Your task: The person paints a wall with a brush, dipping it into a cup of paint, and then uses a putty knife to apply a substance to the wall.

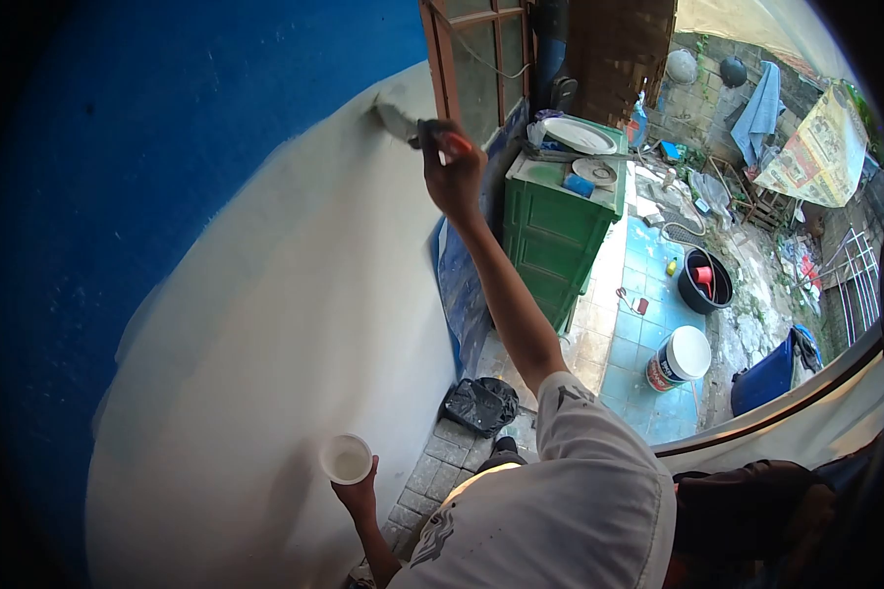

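My right hand is raised near the window frame, its fingers closed round the handle of a paintbrush. The bristles touch the wall where the white paint meets the blue paint. Lower down, my left hand holds a small white cup from below and the side. The cup's open top faces up, with pale contents inside. A soft shadow falls on the white wall to the left of the cup.
Right of the wall stand a wooden-framed window and a green cabinet with plates on top. A black plastic bag lies on the paving. Farther right are a paint bucket, a black basin and a blue bin.
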`<action>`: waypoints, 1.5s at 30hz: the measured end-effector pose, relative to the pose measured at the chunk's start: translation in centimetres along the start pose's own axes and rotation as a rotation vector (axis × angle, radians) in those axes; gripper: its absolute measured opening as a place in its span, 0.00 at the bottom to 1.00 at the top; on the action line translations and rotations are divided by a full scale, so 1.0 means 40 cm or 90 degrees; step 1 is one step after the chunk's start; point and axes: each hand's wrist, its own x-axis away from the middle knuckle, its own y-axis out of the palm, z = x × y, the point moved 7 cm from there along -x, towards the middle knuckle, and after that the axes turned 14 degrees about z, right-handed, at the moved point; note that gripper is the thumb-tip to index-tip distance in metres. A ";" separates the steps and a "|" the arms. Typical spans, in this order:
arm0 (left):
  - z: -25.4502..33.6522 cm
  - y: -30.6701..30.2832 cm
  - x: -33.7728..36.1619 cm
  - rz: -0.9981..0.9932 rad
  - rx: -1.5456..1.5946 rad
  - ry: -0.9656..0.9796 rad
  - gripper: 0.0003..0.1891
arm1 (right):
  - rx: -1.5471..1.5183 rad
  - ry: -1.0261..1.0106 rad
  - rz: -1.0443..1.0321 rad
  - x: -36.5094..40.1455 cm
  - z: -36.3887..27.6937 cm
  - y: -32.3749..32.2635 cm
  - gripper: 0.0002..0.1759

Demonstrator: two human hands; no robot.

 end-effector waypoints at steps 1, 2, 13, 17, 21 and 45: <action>0.017 0.009 0.002 -0.004 0.019 -0.015 0.34 | -0.110 0.084 -0.007 0.011 -0.021 0.001 0.04; 0.020 0.024 -0.006 0.000 0.021 -0.014 0.34 | -0.095 0.086 0.001 -0.008 -0.017 -0.015 0.03; 0.162 0.120 0.011 0.047 0.099 0.043 0.25 | -0.041 0.055 -0.006 -0.023 0.012 -0.037 0.03; 0.081 0.166 -0.005 -0.012 0.013 -0.014 0.33 | 0.001 0.070 0.091 -0.080 0.074 -0.076 0.03; 0.096 0.212 -0.005 0.002 -0.002 0.018 0.33 | 0.055 -0.047 0.037 -0.052 0.060 -0.038 0.04; 0.176 0.359 0.005 -0.047 0.043 0.010 0.30 | -0.264 0.260 0.007 -0.056 0.152 -0.036 0.06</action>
